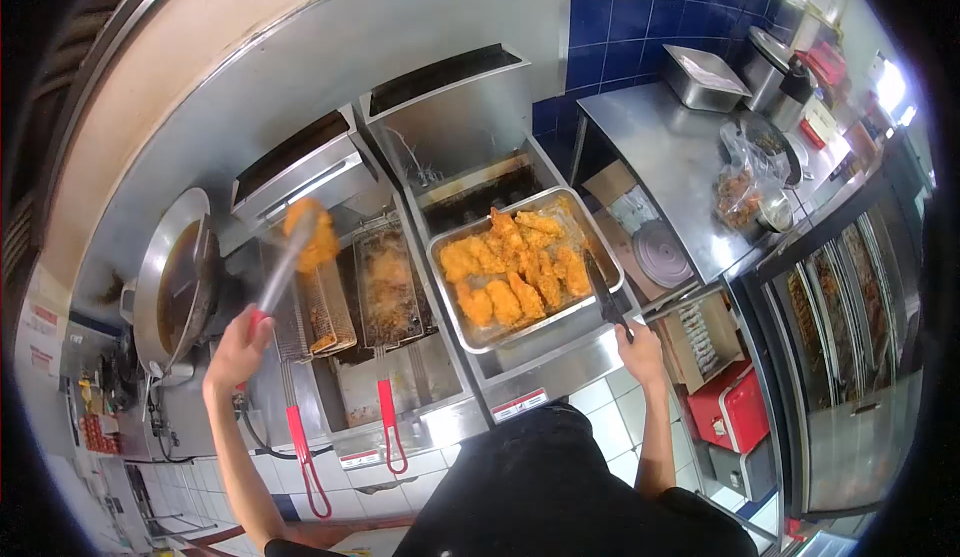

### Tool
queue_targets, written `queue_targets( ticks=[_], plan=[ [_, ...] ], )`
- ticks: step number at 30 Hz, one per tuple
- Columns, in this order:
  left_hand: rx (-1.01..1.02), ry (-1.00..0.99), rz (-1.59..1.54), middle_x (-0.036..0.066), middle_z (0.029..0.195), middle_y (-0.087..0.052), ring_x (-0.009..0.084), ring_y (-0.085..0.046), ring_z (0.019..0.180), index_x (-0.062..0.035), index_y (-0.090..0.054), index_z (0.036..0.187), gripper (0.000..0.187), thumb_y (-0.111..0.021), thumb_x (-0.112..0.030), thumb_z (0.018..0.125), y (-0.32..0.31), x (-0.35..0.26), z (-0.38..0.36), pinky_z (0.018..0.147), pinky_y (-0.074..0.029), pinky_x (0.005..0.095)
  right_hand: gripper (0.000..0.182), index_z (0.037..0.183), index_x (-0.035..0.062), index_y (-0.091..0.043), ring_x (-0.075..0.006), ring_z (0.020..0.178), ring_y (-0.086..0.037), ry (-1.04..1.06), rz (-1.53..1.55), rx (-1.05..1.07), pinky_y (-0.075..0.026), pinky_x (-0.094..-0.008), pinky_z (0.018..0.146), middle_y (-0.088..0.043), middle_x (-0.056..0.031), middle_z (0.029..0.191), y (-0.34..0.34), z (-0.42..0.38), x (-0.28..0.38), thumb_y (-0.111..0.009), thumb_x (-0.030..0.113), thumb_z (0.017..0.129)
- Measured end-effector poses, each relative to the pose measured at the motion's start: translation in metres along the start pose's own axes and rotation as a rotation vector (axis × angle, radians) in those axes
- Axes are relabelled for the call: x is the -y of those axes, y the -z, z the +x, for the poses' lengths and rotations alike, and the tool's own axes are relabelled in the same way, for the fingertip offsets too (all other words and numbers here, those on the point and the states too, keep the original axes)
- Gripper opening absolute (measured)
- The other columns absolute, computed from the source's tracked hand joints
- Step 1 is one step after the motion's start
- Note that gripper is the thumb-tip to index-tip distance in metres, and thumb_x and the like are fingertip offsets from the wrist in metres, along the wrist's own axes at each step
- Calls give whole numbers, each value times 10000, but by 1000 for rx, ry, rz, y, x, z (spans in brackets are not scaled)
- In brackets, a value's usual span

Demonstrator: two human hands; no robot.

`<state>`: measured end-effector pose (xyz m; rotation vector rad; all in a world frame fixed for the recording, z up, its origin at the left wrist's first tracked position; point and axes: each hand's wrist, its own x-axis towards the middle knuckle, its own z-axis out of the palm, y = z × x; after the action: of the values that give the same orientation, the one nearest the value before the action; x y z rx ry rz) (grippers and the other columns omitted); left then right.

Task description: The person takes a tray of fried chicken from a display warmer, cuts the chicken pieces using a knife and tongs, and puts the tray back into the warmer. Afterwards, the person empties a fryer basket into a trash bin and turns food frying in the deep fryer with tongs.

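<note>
My left hand (238,349) is closed around the red grip of metal tongs (285,275). A golden fried chicken piece (318,242) is at the tongs' far end, raised over the left fryer. On the other side, my right hand (640,349) grips a long dark utensil (603,287) by its handle; its kind is unclear. The utensil reaches over the right rim of a metal tray (470,345). Several pieces of fried chicken (515,257) lie in that tray, which rests over the right fryer.
Two fryer baskets (322,309) with red handles (389,407) sit at the left fryer, one with food in bubbling oil. A wok (172,287) of dark oil stands further left. At right are a steel table (650,147), a red box (730,407) and a glass-fronted cabinet (845,337).
</note>
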<state>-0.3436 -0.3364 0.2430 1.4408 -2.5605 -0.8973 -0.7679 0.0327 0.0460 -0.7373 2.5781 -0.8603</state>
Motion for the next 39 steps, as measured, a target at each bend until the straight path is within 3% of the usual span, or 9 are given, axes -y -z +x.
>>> queue_targets(
  ticks=[5, 9, 11, 15, 22, 27, 32, 34, 39],
  plan=[
    [337, -41, -165, 18, 697, -500, 139, -507, 681, -28, -552, 965, 336, -536, -363, 952, -86, -120, 20, 583, -426, 324, 308, 968, -9, -642, -453, 834, -619, -36, 57, -30, -477, -492, 735, -633, -285, 802, 22, 15, -20, -537, 274, 909],
    [597, -185, -344, -63, 648, -399, 43, -385, 479, -91, -486, 961, 299, -485, -389, 982, -212, -163, 59, 403, -334, 210, 298, 923, -15, -620, -463, 797, -606, -46, 89, -17, -460, -502, 714, -620, -275, 764, 34, 23, -39, -527, 267, 915],
    [754, -86, -478, -51, 654, -419, 51, -380, 466, -75, -486, 954, 341, -473, -415, 982, -268, -183, 71, 397, -346, 212, 295, 910, -15, -613, -465, 791, -601, -24, 79, -23, -455, -506, 703, -616, -272, 761, 41, 22, -38, -524, 266, 917],
    [751, -2, -507, 29, 714, -554, 120, -500, 501, -46, -513, 978, 372, -504, -417, 956, -340, -191, 86, 444, -403, 284, 288, 913, -5, -607, -464, 800, -595, 68, 44, -8, -449, -514, 687, -617, -270, 783, 36, 27, -37, -511, 266, 926],
    [166, -125, -44, 264, 794, -626, 427, -623, 770, 14, -521, 1057, 481, -554, -442, 908, -144, -157, 1, 712, -463, 494, 303, 1004, 11, -618, -469, 897, -583, 114, -129, 101, -461, -526, 766, -631, -268, 918, 12, 51, -17, -503, 281, 928],
    [-260, 260, 349, 222, 864, -668, 394, -653, 816, -40, -501, 1210, 541, -650, -401, 836, -2, -83, -64, 741, -524, 466, 354, 1098, -18, -609, -482, 912, -575, 195, -173, 101, -449, -519, 781, -618, -300, 946, -4, 66, -39, -509, 278, 932],
    [-127, 242, 787, 150, 850, -690, 339, -669, 817, -92, -612, 1171, 540, -701, -409, 744, 43, 31, -48, 714, -531, 440, 322, 971, -56, -606, -450, 840, -577, 232, -138, -85, -434, -466, 727, -609, -276, 863, -31, 62, -40, -530, 256, 940],
    [180, 156, 945, 113, 853, -700, 322, -676, 835, -121, -658, 1110, 507, -721, -426, 710, 43, 50, -28, 713, -538, 421, 326, 964, -56, -606, -448, 829, -578, 217, -131, -103, -434, -457, 721, -608, -277, 856, -38, 53, -35, -533, 261, 941],
    [426, 37, 1107, 78, 870, -708, 286, -684, 858, -150, -691, 1043, 484, -756, -453, 672, 26, 65, 39, 731, -538, 391, 428, 1116, -70, -592, -454, 945, -585, 29, -132, 114, -440, -484, 784, -620, -301, 961, -39, 18, 24, -531, 318, 947]
  ],
)
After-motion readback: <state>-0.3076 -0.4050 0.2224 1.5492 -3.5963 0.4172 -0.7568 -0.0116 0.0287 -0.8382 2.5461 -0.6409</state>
